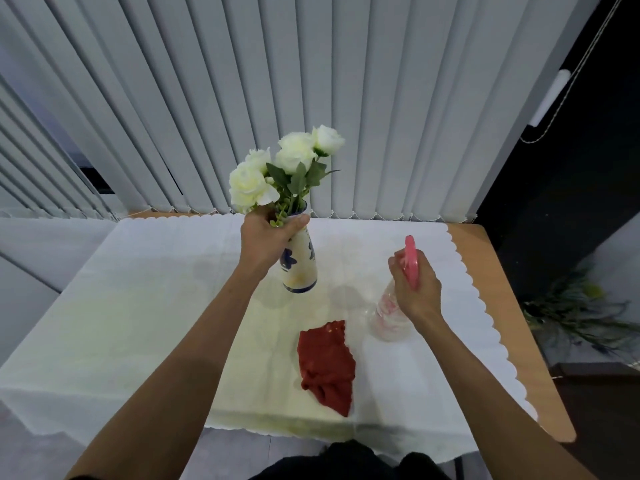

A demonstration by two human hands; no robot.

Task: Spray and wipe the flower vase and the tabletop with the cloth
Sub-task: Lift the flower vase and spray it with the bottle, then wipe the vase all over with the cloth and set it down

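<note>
Gripping the vase (300,265) neck, left hand (265,239) fingers curl below white roses (277,168); right hand (414,289) wraps the spray bottle (388,320); cloth (327,365) nearer. No legible writing.

Vase (300,268) neck under left hand (266,240); spray bottle (389,318) blurred.

Flower vase (300,268): white ceramic, blue floral print, white roses inside, tilted, base seemingly off the tabletop (138,306). Tabletop under white scalloped cover. Red cloth (327,365) crumpled near front edge. Spray bottle (391,313): clear body, pink head, upright, right of cloth.
</note>
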